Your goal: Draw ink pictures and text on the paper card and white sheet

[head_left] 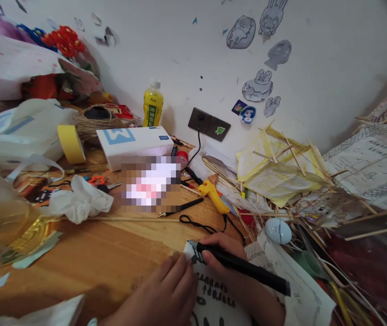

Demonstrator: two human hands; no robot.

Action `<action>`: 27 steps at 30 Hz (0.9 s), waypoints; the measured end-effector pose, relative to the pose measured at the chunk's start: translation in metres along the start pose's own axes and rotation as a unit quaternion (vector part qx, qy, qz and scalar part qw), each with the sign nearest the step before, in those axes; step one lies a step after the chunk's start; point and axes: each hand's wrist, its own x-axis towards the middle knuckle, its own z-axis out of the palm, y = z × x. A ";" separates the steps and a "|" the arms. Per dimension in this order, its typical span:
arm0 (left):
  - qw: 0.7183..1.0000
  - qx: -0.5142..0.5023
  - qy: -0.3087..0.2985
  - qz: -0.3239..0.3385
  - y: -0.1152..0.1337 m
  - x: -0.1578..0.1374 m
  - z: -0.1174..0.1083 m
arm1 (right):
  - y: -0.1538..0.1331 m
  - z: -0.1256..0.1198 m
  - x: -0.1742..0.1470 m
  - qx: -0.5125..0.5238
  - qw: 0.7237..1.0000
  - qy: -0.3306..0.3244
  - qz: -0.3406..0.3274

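My right hand (225, 260) grips a thick black marker (261, 271) with its fingers wrapped round the barrel. The marker's front end rests at the top left corner of a white sheet of paper (215, 312), which bears black brush-like characters and drawn shapes. Beside it, my left hand (166, 290) lies flat over the sheet's left edge, fingers stretched out and holding nothing. My right forearm covers part of the sheet. Another drawn-on paper (295, 280) spreads out to the right, under or behind my right arm.
Behind my hands lie a black pen (183, 207), a yellow glue gun (215, 197) and a black cable (207, 226). A tissue box (135, 145), yellow tape roll (71, 144) and drink bottle (153, 106) stand farther back. Stick-framed paper lanterns (281, 172) crowd the right side.
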 end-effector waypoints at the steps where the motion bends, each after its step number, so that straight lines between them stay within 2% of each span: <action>1: 1.000 -0.002 -0.004 0.002 0.000 0.000 -0.001 | 0.000 0.001 0.000 0.002 1.000 0.003 0.001; 7: 0.999 -0.025 -0.033 -0.005 -0.001 0.001 -0.003 | -0.003 0.001 -0.001 -0.007 1.000 0.001 0.012; 21: 1.000 -0.014 -0.024 -0.007 0.001 0.001 -0.008 | -0.009 -0.010 0.003 -0.007 0.999 -0.044 0.011; 27: 1.000 -0.004 -0.019 -0.006 -0.002 0.003 -0.004 | -0.009 -0.013 0.003 -0.012 0.999 -0.034 0.017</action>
